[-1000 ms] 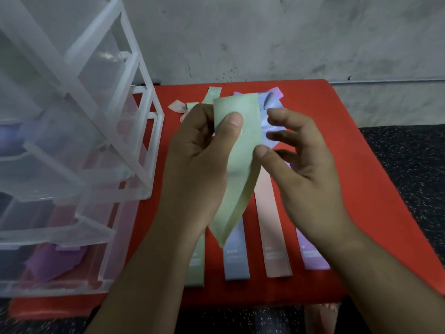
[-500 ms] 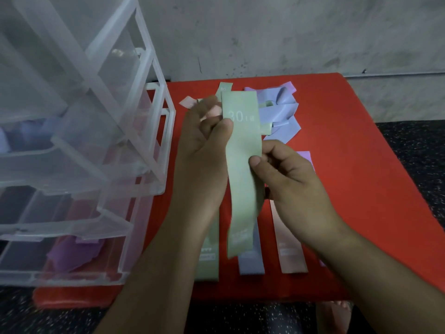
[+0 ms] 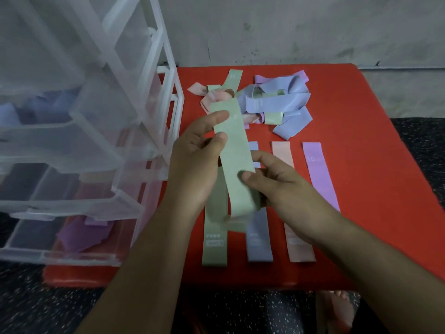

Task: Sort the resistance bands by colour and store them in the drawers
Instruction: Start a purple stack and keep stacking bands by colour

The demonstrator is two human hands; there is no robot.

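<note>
Both hands hold one pale green band (image 3: pixel 237 160) above the red table (image 3: pixel 361 237). My left hand (image 3: pixel 195 165) pinches its upper part, and my right hand (image 3: pixel 281 186) grips its lower part. Flat on the table below lie a green band (image 3: pixel 214 247), a blue band (image 3: pixel 258 242), a pink band (image 3: pixel 298 247) and a purple band (image 3: pixel 320 179), side by side. A tangled pile of mixed bands (image 3: pixel 272 100) sits farther back. The clear drawer unit (image 3: pixel 79 131) stands on the left, with purple bands (image 3: pixel 84 230) in its bottom drawer and blue ones higher up.
A grey wall (image 3: pixel 289 27) rises right behind the table. Dark speckled floor (image 3: pixel 421 141) lies to the right and in front. A bare foot (image 3: pixel 334 309) shows below the table's front edge.
The green band has been straightened and lowered towards the row of flat bands. My right hand slid down to its lower part. The view tilted down, showing more of the table.
</note>
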